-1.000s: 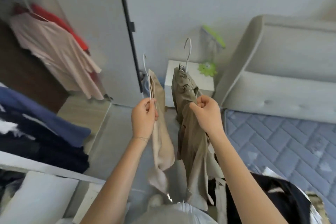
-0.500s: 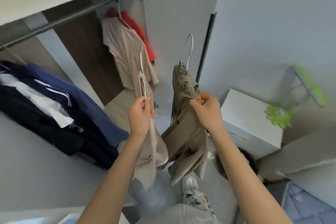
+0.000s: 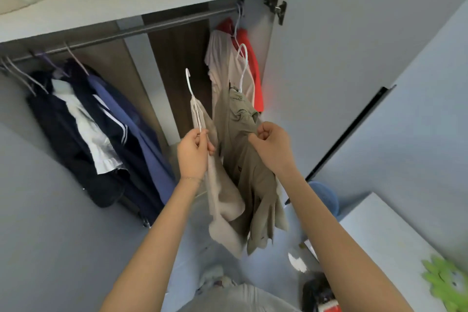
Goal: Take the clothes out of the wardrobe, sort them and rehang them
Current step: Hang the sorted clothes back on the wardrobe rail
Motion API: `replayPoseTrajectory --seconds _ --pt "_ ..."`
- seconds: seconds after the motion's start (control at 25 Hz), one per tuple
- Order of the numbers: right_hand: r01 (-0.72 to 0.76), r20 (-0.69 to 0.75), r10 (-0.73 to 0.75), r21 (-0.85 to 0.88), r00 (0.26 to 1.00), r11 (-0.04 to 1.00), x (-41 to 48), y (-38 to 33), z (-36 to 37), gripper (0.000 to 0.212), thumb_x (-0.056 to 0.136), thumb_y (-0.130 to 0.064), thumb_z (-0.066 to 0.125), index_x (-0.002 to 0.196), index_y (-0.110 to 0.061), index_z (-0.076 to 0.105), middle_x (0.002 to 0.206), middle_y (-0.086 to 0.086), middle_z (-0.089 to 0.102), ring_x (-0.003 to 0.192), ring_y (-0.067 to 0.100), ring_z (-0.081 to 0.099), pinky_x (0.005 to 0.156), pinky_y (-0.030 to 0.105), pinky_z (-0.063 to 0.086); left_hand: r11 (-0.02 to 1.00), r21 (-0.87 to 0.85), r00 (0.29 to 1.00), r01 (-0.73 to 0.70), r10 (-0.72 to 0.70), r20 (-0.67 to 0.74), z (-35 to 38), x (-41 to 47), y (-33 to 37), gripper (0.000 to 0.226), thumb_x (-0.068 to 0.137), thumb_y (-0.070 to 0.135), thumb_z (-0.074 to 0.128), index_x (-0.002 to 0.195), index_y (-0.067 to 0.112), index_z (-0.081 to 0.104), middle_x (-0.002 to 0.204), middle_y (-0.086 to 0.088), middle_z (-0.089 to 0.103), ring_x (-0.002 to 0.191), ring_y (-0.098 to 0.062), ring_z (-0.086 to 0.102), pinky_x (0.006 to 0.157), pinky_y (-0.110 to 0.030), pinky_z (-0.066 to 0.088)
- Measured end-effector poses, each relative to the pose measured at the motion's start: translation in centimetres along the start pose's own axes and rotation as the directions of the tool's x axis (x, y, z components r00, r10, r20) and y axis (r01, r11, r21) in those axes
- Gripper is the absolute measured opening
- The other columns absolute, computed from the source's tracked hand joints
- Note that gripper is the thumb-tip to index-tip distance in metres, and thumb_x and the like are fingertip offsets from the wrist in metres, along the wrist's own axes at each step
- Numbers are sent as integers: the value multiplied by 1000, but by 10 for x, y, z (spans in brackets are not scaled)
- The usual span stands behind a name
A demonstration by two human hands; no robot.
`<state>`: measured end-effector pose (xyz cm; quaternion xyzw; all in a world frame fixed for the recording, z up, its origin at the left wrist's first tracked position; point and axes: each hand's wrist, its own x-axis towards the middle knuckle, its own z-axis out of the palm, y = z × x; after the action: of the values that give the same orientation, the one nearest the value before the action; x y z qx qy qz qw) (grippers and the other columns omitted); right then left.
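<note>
Rehanging is under way at the open wardrobe: the left hand [image 3: 193,152] pinches the white plastic hanger [image 3: 196,111] of a pale beige cloth garment [image 3: 222,205], while the right hand [image 3: 272,145] curls tight on a khaki-olive cotton garment [image 3: 243,159] at centre. Next, each hook likely needs lifting over the dark metal rail [image 3: 152,26], into the bare stretch between the navy-and-blue clothes [image 3: 101,134] at 9 o'clock and the pink and red tops [image 3: 222,58] at 12; the grey wardrobe door [image 3: 342,71] at 2 o'clock crowds the right.

A thin bracelet [image 3: 190,179] circles the wrist of the left hand [image 3: 193,152]. The left forearm [image 3: 162,235] and right forearm [image 3: 326,230] are bare along their visible length. Low in view, a light grey garment [image 3: 238,299] covers the body.
</note>
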<state>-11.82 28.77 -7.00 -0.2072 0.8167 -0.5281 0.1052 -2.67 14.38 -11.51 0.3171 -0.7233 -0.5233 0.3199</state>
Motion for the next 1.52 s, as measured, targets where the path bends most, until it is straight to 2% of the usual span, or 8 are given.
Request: replayPoseTrajectory --seconds 0.16,0.44,0.56,0.84,1.12,1.28,1.4,1.52 --pt "46 37 -44 -66 998 997 59 3 21 15 79 -8 64 69 -3 54 59 1 45 55 10 37 51 14 33 1000 25 999 7 -6 -42 10 53 -12 27 102 18 45 90 6 65 58 2 60 54 -2 55 65 -11 45" --pt "102 29 -99 -187 995 977 166 8 61 28 81 -9 61 62 -15 41 56 -2 40 54 9 36 54 22 33 998 59 998 31 -28 -47 27 156 -37 24 101 21 45 96 9 65 67 -4 64 62 -6 58 73 -9 45" --pt "132 10 -133 -223 991 966 213 10 74 33 83 -9 60 61 -17 36 55 -4 35 51 7 34 51 17 29 996 91 999 25 -22 -32 31 195 -47 25 101 23 45 97 8 65 70 -7 65 64 -10 60 71 -11 44" --pt "170 -81 -196 -254 977 952 327 13 91 16 80 -8 58 68 -7 47 63 5 43 60 15 38 57 30 34 996 89 999 -9 13 -46 44 257 -68 24 101 24 45 101 11 65 70 -6 65 65 -11 61 76 -20 51" --pt "200 2 -213 -351 977 915 400 18 105 30 81 -8 55 62 -15 33 59 0 36 58 18 36 54 32 29 988 140 994 -58 71 -89 75 325 -63 26 102 27 43 98 12 65 66 0 64 64 -5 61 73 -3 42" --pt "137 2 -145 -349 989 927 416 38 107 15 84 -9 55 71 -9 48 63 1 46 62 22 49 53 33 40 980 187 993 -71 87 -77 95 357 -58 25 102 28 43 91 15 61 63 3 62 61 -4 61 70 -5 43" --pt "105 -7 -117 -374 993 921 419 51 103 10 86 -10 54 76 -10 53 71 5 54 68 26 53 58 26 33 973 214 994 -83 97 -53 107 379 -59 27 102 27 43 83 17 58 63 2 63 60 -5 61 66 -8 43" --pt "107 -28 -130 -408 991 907 421 58 102 10 85 -10 52 79 -3 57 74 12 60 71 33 58 60 35 45 968 238 996 -85 92 -19 122 395 -64 32 103 27 41 79 12 56 65 -1 64 61 -9 62 65 -14 44"
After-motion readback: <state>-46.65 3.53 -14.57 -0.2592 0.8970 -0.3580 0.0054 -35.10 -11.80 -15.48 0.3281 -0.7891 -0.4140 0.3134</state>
